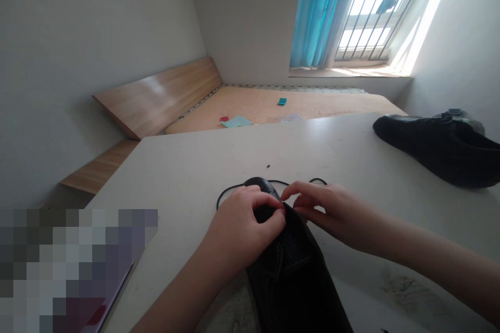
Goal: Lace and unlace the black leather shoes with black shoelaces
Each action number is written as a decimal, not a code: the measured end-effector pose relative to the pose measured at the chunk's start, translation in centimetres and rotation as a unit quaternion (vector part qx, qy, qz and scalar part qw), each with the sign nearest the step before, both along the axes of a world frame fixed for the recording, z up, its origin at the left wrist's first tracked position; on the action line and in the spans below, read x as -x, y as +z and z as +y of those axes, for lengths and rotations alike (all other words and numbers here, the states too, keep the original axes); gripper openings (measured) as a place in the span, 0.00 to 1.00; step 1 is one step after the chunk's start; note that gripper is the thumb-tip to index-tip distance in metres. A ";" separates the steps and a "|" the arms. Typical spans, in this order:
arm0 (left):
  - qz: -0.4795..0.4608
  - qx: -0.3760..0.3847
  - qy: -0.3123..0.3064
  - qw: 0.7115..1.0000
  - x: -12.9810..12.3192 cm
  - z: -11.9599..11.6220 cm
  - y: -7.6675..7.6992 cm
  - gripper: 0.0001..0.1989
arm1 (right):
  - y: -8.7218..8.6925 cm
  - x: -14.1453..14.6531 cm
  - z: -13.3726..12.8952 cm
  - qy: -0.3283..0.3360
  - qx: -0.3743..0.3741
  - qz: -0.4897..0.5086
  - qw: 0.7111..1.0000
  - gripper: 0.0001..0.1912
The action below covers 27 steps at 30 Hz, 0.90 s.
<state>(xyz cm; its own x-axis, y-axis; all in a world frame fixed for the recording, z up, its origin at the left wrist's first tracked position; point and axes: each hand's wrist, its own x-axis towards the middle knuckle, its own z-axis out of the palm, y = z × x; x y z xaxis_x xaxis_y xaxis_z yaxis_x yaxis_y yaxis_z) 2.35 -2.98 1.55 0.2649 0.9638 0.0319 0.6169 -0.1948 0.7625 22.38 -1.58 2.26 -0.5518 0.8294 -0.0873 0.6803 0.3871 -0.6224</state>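
A black leather shoe (297, 281) lies on the white table (187, 166), its toe pointing away from me and its opening towards me. A thin black lace (225, 190) loops out on both sides of the toe. My left hand (250, 218) rests over the left side of the shoe, thumb and forefinger pinched together at its upper edge. On the right side, my right hand (318, 208) has its fingers bent close against the shoe near the lace; what they hold, if anything, is hidden.
Another black shoe (437, 148) stands at the table's right edge. A blurred-out flat item (117, 281) is at the lower left. Beyond the table is a bed (328, 103) with a wooden headboard (164, 93), below a barred window.
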 end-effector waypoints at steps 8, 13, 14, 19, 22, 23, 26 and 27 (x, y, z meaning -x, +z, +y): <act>0.012 0.035 0.003 0.999 -0.5 0.0 0.4 0.08 | -1.5 -0.3 0.4 0.043 0.206 0.189 0.959 0.08; -0.040 0.047 0.010 0.998 -0.2 0.1 0.1 0.10 | 0.4 0.0 0.5 0.030 0.073 0.107 0.991 0.17; -0.066 0.064 0.014 0.996 0.0 0.1 0.1 0.10 | 1.0 0.1 0.4 0.037 0.041 0.099 0.994 0.17; -0.165 0.095 0.048 0.980 0.9 -0.2 1.2 0.12 | 3.4 1.6 0.6 0.057 -0.042 0.078 0.994 0.10; -0.172 0.051 0.059 0.982 1.7 -0.5 2.2 0.12 | 4.7 2.9 1.1 0.045 -0.023 0.072 0.996 0.12; -0.170 0.038 0.052 0.983 2.1 -0.5 2.4 0.12 | 5.2 3.3 1.2 0.052 0.005 0.093 0.994 0.12; -0.092 -0.008 0.024 0.995 3.1 -0.4 2.8 0.20 | 6.5 4.2 1.5 0.078 0.093 0.213 0.969 0.10; -0.043 -0.020 0.021 0.999 3.5 -0.3 2.7 0.22 | 6.9 4.4 1.5 0.080 0.108 0.240 0.961 0.09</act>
<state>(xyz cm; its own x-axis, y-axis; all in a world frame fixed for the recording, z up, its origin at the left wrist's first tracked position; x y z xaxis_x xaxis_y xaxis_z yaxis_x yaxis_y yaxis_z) -1.13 -3.29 4.30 0.2196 0.9713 0.0917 0.5570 -0.2020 0.8056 18.01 -0.04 9.14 -0.6903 0.7219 0.0483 0.2368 0.2885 -0.9277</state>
